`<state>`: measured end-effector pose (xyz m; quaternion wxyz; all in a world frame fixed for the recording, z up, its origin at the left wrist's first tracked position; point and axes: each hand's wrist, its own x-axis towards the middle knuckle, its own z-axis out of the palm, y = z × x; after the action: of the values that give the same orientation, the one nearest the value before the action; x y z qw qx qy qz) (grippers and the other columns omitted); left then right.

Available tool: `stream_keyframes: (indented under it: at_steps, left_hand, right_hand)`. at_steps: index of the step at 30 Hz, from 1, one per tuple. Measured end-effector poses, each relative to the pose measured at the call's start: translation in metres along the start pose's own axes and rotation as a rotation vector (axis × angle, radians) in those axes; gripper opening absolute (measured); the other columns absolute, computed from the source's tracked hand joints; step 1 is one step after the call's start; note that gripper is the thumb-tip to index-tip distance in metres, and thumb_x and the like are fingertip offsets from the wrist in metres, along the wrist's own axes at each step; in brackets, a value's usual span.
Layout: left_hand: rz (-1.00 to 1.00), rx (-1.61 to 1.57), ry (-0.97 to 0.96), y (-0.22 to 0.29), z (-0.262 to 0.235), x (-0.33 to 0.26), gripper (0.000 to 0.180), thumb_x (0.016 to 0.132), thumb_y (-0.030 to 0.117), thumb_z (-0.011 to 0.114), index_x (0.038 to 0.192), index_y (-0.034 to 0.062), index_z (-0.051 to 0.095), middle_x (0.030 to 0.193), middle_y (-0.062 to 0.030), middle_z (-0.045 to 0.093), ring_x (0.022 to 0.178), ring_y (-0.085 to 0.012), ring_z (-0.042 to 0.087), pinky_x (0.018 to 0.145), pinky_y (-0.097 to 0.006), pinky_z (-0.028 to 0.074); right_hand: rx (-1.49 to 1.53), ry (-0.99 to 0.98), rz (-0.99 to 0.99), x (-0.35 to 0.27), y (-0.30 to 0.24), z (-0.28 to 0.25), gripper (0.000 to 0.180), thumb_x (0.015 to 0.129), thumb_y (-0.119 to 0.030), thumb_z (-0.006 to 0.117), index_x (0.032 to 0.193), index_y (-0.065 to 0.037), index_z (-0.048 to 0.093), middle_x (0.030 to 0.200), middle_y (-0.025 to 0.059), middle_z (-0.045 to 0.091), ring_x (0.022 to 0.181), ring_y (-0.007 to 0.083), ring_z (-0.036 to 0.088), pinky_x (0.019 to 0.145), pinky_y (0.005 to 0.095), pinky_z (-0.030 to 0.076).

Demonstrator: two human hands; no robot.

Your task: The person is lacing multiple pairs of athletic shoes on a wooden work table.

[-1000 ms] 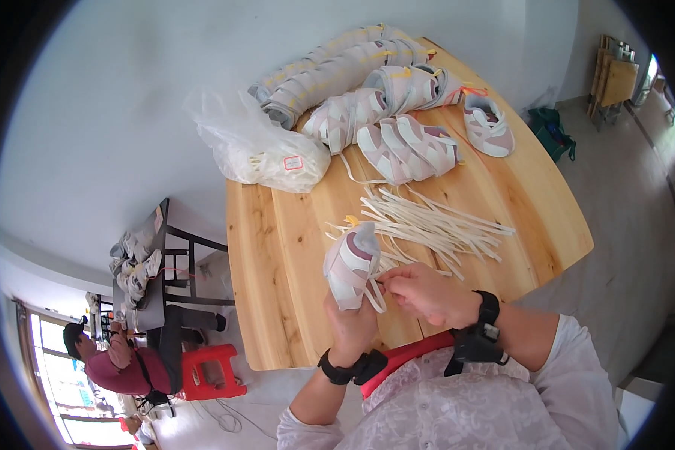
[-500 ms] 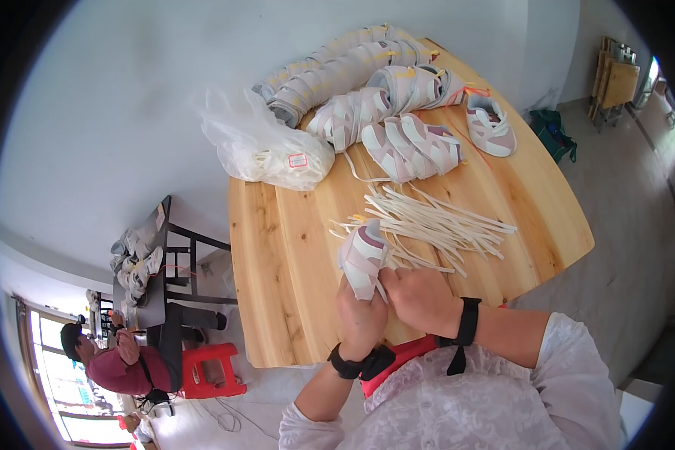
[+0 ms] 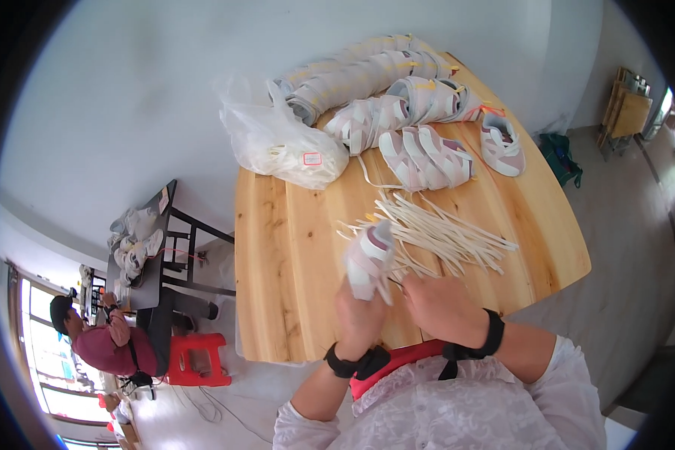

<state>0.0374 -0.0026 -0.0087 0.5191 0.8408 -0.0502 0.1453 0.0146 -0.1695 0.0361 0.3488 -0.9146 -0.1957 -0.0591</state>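
Observation:
My left hand (image 3: pixel 360 321) is closed around a small white and pale pink shoe upper (image 3: pixel 367 264) with a mauve lining, held over the near edge of the table. A short white lace end (image 3: pixel 386 292) hangs at the upper's right side. Just right of it, my right hand (image 3: pixel 444 307) is closed, fingers pinched together; a thin dark tip shows at the fingertips, too small to name. Beyond both hands lies a loose pile of flat cream laces (image 3: pixel 450 232) on the wooden table (image 3: pixel 292 262).
Stacked shoe uppers (image 3: pixel 371 75) run along the far side, beside a clear plastic bag (image 3: pixel 285 150) of laces. One laced shoe upper (image 3: pixel 502 146) stands at the far right. At left, a person (image 3: pixel 116 341) sits on a red stool (image 3: pixel 196 360) at a dark table (image 3: pixel 146 289).
My right hand has drawn away to the right from the shoe upper, leaving a small gap. The left hand still holds the upper. The whole view has shifted slightly.

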Motion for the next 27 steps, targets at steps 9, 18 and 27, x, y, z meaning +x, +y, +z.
stream_keyframes:
  at_steps: [9, 18, 27]
  left_hand:
    - [0.003, -0.205, -0.25, 0.037, -0.023, 0.003, 0.022, 0.085, 0.004, 0.065, 0.106, 0.0, 0.065, 0.088, -0.0064, 0.069, 0.084, -0.0115, 0.063, 0.073, -0.028, 0.051]
    - [0.072, -0.06, -0.292, 0.038, -0.026, -0.015, 0.032, 0.076, 0.0, 0.072, 0.107, 0.0005, 0.063, 0.094, -0.0148, 0.067, 0.085, -0.0265, 0.067, 0.074, -0.032, 0.052]
    - [0.272, 0.062, -0.06, 0.031, -0.02, -0.017, 0.028, 0.068, -0.006, 0.071, 0.093, 0.0, 0.061, 0.077, -0.015, 0.057, 0.068, -0.0333, 0.058, 0.058, -0.038, 0.047]
  right_hand:
    - [0.231, 0.228, -0.365, 0.02, 0.008, -0.03, 0.015, 0.079, -0.004, 0.063, 0.093, -0.006, 0.057, 0.094, 0.0073, 0.056, 0.067, 0.0283, 0.059, 0.057, 0.037, 0.049]
    - [0.126, -0.066, -0.408, 0.041, 0.026, -0.033, 0.017, 0.072, -0.011, 0.066, 0.088, -0.006, 0.063, 0.091, 0.008, 0.063, 0.07, 0.0287, 0.063, 0.059, 0.0381, 0.051]
    - [0.017, -0.41, -0.095, 0.049, 0.02, -0.032, 0.018, 0.074, -0.016, 0.067, 0.086, -0.003, 0.066, 0.081, 0.0145, 0.064, 0.073, 0.0354, 0.061, 0.066, 0.0413, 0.049]
